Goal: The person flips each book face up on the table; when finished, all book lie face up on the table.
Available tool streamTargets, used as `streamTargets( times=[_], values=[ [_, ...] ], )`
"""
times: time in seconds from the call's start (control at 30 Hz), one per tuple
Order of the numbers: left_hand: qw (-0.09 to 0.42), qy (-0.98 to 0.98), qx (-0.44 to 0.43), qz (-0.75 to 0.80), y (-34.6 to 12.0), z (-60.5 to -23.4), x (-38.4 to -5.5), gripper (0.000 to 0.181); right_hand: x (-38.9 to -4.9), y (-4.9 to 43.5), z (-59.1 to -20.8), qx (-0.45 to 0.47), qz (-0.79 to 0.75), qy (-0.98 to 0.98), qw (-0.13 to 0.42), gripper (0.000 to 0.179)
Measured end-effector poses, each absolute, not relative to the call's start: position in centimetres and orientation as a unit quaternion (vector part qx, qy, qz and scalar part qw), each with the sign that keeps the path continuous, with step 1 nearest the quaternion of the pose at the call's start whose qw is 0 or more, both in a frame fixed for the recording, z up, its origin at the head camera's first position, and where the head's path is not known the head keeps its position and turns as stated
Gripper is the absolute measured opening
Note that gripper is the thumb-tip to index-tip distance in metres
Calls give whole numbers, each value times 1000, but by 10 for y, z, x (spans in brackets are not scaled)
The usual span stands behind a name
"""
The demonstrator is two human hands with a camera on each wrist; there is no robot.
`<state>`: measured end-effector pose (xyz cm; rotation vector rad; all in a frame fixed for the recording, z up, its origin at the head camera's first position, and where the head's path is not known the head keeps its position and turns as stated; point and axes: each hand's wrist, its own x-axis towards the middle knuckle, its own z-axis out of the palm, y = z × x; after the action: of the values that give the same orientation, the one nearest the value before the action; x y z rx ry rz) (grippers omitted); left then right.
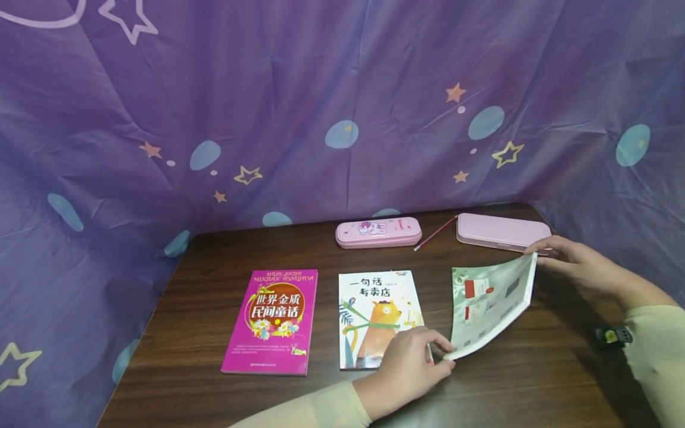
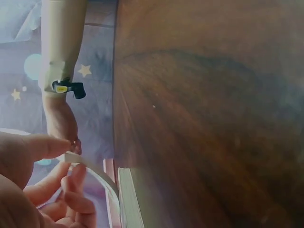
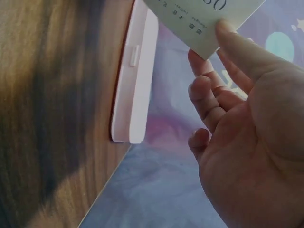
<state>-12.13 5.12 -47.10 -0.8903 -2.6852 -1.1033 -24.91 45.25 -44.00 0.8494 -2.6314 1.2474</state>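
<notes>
A thin book with a pale green cover (image 1: 484,306) is tilted and bowed at the right of the table, its right edge raised. My left hand (image 1: 409,365) pinches its near corner. At the far right corner my right hand (image 1: 580,264) grips it between thumb and fingers. A printed corner of the book (image 3: 202,33) lies under the thumb in the right wrist view. From the left wrist view, the book's edge (image 2: 97,173) curves away from the left thumb and fingers. Just left of it lies a white book with a bear (image 1: 380,336), partly covered by my left hand.
A magenta book (image 1: 270,324) lies farther left on the dark wooden table (image 1: 176,333). Along the back are a pink pencil case with a rabbit (image 1: 379,232), a red pencil (image 1: 436,233) and a plain pink case (image 1: 503,230). Purple cloth (image 1: 299,107) hangs behind.
</notes>
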Motion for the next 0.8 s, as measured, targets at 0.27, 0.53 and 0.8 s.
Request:
streamTargets(
  times=[0.27, 0.53, 0.8],
  values=[
    [122, -824, -297, -467, 51, -463, -120, 15, -244, 449, -424, 212, 437, -869, 92, 25],
    [70, -755, -285, -587, 53, -455, -119, 15, -243, 442, -417, 227, 460, -850, 118, 23],
    [86, -737, -273, -612, 54, -452, -117, 18, -239, 437, -415, 135, 420, -890, 119, 17]
  ],
)
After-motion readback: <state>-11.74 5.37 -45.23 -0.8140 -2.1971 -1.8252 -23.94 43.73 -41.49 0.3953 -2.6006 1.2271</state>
